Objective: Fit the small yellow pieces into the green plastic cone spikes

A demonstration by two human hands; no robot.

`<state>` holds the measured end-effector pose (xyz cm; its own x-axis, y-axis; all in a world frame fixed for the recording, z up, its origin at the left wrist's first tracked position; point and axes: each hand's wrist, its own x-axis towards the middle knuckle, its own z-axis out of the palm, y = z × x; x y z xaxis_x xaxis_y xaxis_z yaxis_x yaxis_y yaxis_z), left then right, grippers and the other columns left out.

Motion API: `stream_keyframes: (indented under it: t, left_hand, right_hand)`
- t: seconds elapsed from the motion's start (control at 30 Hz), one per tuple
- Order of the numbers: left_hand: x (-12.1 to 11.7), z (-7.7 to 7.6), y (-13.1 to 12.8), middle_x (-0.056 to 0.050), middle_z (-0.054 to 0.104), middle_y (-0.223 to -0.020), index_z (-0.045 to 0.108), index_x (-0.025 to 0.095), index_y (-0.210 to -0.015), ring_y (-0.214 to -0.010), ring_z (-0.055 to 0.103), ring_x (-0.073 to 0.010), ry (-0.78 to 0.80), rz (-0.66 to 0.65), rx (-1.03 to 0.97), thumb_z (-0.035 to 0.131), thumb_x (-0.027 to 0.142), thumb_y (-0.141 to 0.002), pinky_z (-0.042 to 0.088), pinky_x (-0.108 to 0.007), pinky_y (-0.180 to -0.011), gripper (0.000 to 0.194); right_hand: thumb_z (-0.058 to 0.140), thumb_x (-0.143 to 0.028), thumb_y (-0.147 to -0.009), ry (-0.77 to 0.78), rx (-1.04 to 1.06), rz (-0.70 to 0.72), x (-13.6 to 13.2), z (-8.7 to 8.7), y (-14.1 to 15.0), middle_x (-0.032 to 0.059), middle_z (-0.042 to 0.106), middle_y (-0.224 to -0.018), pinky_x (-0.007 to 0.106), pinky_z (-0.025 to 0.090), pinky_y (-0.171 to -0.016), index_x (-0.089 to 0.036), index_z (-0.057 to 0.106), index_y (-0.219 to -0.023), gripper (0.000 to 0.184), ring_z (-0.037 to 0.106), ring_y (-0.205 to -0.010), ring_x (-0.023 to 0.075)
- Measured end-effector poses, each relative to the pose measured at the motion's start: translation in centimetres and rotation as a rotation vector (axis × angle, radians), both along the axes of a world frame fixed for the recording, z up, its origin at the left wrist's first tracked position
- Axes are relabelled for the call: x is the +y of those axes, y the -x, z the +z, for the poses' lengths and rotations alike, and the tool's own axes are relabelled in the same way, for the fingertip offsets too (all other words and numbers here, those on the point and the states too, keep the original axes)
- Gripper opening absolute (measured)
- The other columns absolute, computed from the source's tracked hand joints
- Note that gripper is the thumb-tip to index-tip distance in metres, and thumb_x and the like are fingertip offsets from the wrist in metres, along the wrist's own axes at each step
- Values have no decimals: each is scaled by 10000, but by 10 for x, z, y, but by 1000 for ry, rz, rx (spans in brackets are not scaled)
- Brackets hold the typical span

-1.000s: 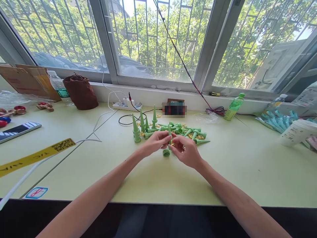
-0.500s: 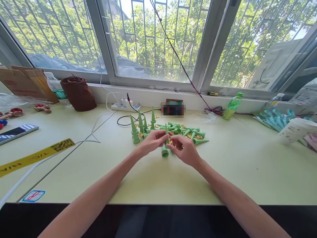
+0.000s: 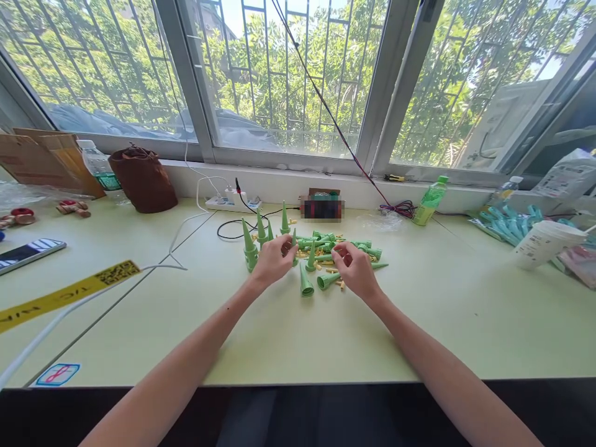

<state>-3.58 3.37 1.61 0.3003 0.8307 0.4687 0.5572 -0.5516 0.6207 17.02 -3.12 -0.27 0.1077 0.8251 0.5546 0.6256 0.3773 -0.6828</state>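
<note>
A heap of green plastic cone spikes (image 3: 344,243) mixed with small yellow pieces (image 3: 321,264) lies mid-table. Several cones stand upright at its left (image 3: 249,245). My left hand (image 3: 271,261) is curled, its fingertips closed on an upright green cone (image 3: 293,239) at the heap's left edge. My right hand (image 3: 356,270) has its fingers bent down into the heap; what they pinch is hidden. Between the hands one cone (image 3: 305,283) stands on the table and another (image 3: 328,280) lies on its side.
A power strip (image 3: 233,202) with white and black cables sits by the sill. At the left are a brown pouch (image 3: 142,179), a water bottle (image 3: 100,171), a phone (image 3: 28,251) and yellow tape (image 3: 65,293). A green bottle (image 3: 429,202), cup (image 3: 542,243) and blue parts (image 3: 505,223) stand at the right.
My hands have parted from the cone they held together. The left went left to the upright cones, the right back into the heap. The view tilted slightly.
</note>
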Motion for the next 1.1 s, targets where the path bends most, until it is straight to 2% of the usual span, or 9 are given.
stream_keyframes:
  t: [0.23,0.4,0.57,0.93,1.1]
  left_hand:
    - [0,-1,2,5,522,-620,474,186,-638,-582,460,-130,-5,-2,111,541,303,-798,355,-258,-577,210]
    - [0,-3,0,-14,590,-665,553,183,-683,-602,509,-146,52,5,98,562,298,-762,371,-261,-581,140]
    - [0,-5,0,-8,576,-631,597,182,-705,-581,503,-145,80,13,110,551,261,-728,360,-259,-549,94]
    - [-3,1,0,4,546,-599,615,181,-730,-563,502,-142,135,-10,100,539,231,-686,365,-254,-534,101]
    - [-5,3,0,0,565,-640,631,182,-757,-594,525,-140,236,-40,38,578,288,-700,381,-240,-527,132]
  right_hand:
    - [519,-308,-878,25,-72,-11,3,-4,-3,22,638,-711,259,417,-534,-177,607,-881,157,517,-510,134]
    - [516,-296,-880,59,-113,-11,5,-8,-6,34,685,-759,270,438,-565,-183,639,-887,168,538,-493,133]
    - [537,-276,-859,95,-171,-22,6,-11,-7,43,708,-795,285,452,-614,-188,660,-902,157,553,-519,143]
    - [544,-229,-839,114,-228,-21,9,-14,-11,35,716,-816,291,444,-643,-193,666,-901,142,559,-543,147]
    - [532,-230,-845,106,-233,-7,10,-16,-12,41,714,-811,290,449,-637,-189,667,-916,159,564,-551,151]
